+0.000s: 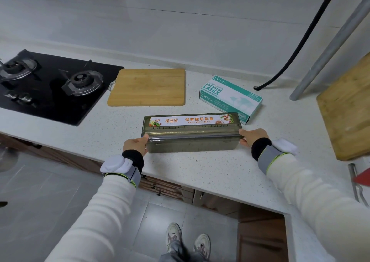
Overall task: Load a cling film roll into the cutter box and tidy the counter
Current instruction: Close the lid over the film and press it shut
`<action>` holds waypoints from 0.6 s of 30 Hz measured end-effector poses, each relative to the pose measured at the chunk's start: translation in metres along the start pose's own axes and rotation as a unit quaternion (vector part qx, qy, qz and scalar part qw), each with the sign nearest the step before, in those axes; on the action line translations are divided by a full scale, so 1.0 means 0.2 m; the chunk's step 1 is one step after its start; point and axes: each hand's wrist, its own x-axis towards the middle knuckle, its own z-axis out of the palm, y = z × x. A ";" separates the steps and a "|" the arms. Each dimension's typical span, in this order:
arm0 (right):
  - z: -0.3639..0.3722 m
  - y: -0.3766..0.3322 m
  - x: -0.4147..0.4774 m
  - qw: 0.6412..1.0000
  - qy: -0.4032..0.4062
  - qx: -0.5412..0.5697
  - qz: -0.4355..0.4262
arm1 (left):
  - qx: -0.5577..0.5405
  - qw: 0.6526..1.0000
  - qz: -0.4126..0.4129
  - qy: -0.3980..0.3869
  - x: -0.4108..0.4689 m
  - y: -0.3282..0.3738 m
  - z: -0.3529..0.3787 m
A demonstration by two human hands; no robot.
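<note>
The olive-green translucent cutter box [191, 133] lies lengthwise on the white speckled counter [200, 171], lid down, with a white and orange label along its far top edge. My left hand [136, 144] grips its left end, thumb on top. At the other end, my right hand [251, 137] grips the box in the same way. The cling film roll itself cannot be made out through the box.
A bamboo cutting board [147, 87] lies behind the box. A green and white latex glove carton [230, 97] sits at the back right. A black gas hob [50, 83] fills the left. Another wooden board [348, 111] leans at the right, beside a black hose [296, 47].
</note>
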 end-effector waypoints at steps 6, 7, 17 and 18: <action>-0.02 -0.03 -0.01 0.999 -0.002 0.039 -0.014 | -0.005 1.000 -0.014 -0.007 -0.03 0.02 -0.01; -0.02 -0.03 -0.02 0.999 -0.010 0.043 -0.024 | -0.007 1.000 -0.015 -0.008 -0.03 0.02 -0.01; -0.04 0.02 -0.02 0.999 -0.011 0.027 -0.031 | 0.028 0.999 0.037 -0.022 -0.01 -0.04 0.00; -0.04 0.03 -0.01 1.000 -0.006 0.016 -0.026 | 0.037 0.998 0.046 -0.022 -0.01 -0.05 0.00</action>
